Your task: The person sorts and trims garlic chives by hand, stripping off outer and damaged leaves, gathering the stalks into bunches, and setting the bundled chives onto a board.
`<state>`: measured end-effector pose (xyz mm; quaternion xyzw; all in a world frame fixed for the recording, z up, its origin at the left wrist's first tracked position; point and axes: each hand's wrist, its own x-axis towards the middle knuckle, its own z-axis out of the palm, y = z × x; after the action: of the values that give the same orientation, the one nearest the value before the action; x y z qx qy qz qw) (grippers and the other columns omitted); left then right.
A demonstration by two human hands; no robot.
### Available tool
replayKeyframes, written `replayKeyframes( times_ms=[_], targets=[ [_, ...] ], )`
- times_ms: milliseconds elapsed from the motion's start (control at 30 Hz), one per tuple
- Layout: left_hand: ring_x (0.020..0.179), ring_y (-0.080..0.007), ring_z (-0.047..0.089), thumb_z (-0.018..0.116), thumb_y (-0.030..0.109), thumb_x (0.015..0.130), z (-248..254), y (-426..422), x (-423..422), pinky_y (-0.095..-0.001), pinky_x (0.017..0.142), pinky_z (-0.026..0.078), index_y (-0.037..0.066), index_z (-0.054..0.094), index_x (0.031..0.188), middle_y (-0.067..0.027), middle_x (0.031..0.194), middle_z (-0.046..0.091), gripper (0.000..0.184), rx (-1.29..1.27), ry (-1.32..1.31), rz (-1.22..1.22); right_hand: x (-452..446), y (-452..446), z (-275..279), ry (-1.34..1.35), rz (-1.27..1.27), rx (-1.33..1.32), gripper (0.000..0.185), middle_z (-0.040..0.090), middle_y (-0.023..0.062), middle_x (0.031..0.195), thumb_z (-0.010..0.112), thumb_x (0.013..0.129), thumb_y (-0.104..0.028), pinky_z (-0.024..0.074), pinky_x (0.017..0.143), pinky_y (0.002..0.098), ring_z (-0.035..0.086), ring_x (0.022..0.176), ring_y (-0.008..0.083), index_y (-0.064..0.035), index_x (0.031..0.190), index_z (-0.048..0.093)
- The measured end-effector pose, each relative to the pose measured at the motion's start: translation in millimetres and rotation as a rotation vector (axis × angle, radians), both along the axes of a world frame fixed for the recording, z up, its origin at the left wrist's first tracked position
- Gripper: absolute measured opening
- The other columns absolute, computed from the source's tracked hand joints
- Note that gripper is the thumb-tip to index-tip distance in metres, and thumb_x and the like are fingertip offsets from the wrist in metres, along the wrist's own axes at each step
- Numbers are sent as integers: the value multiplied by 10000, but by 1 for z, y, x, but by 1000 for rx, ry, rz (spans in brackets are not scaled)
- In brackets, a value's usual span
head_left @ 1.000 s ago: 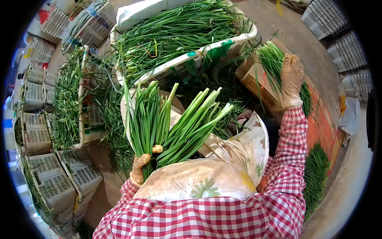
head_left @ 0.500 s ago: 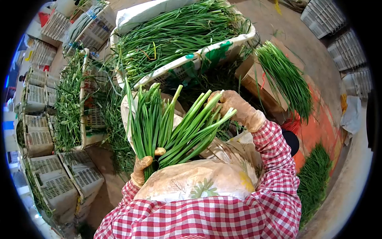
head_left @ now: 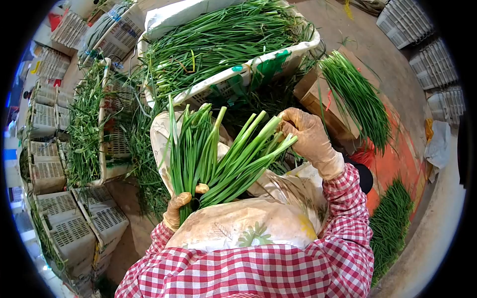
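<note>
Red-and-white checks cover the shirt [head_left: 258, 268] at 6 o'clock, below a cream apron [head_left: 268, 213] printed with grey-green leaves (and blotched yellow at its 3 o'clock). Tan gloves [head_left: 307, 136] show brownish stains beside bright green stalks [head_left: 238, 166], paler at the ends. Green tape [head_left: 275, 64] marks the white crate [head_left: 298, 48] at 12; the mat [head_left: 395, 171] at 3 is orange-red.

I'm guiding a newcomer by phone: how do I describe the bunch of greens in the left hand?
Find the big white crate heaped with greens at the top of the view. Below it, over the pale printed cloth, the left hand grips the bunch. Unlike the greens in the crate or the bundle on the cardboard box, it is held, its stem ends splayed apart.
</note>
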<state>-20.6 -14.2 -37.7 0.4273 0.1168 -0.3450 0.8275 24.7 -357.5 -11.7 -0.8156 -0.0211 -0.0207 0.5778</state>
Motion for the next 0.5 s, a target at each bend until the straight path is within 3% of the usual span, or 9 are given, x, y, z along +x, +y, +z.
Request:
replayKeyframes(
  times_ms=[100,133,233,267,333,367,400,433,500],
  targets=[
    [1022,-253,564,665,275,730,3,-3,0,-384,931,436,-40,606,1067,-139,1100,603,465,-9,27,8,0,-5,12,-55,-97,-99,116,589,8,724,554,915,-133,450,575,217,551,615,67,-28,895,599],
    [1022,-253,564,665,275,730,3,-3,-1,-384,931,436,-40,606,1067,-139,1100,603,465,-9,27,7,4,-11,13,-33,-192,6,131,576,2,684,556,918,-148,435,560,210,530,587,66,-34,875,605],
    [1040,-252,560,657,281,738,2,-3,0,-381,953,425,-34,598,1083,-142,1122,594,471,-86,76,7,21,-62,14,-251,-448,-310,137,601,-9,686,548,920,-179,432,561,226,523,608,63,-68,885,621],
    [1040,-251,560,652,284,743,2,-1,0,-380,956,425,-31,596,1088,-142,1126,591,471,-70,56,-7,27,-86,15,-396,-559,-501,73,626,45,667,536,897,-109,475,522,276,595,575,133,-103,871,604],
    [1040,-250,560,647,287,748,1,1,0,-379,959,424,-29,593,1094,-142,1131,588,472,-55,37,-20,36,-136,25,-422,-820,-647,120,642,49,697,521,911,-182,479,565,304,614,624,160,-115,909,621],
    [1040,-251,560,642,291,750,0,1,-1,-380,956,425,-30,596,1087,-142,1132,587,467,-53,34,-6,45,-162,25,-453,-1060,-638,199,622,17,689,531,920,-236,436,553,293,549,609,128,-83,897,655],
    [1041,-252,560,637,295,753,0,2,-1,-382,954,426,-31,599,1080,-142,1134,585,463,-50,30,8,43,-169,44,-365,-1245,-783,236,637,30,697,542,916,-273,457,566,305,569,622,144,-76,890,668],
    [1041,-252,560,637,295,753,1,0,-1,-382,954,426,-31,599,1080,-142,1134,585,463,-51,26,8,44,-189,42,-369,-1247,-780,236,637,30,697,542,916,-273,457,566,305,569,622,144,-76,890,668],
    [1041,-252,559,637,298,752,5,-5,-2,-384,951,425,-34,604,1071,-142,1124,588,461,-92,12,55,49,-233,37,-693,-1432,-618,259,648,28,700,561,905,-299,476,582,316,583,626,160,-64,908,668]
  ],
)
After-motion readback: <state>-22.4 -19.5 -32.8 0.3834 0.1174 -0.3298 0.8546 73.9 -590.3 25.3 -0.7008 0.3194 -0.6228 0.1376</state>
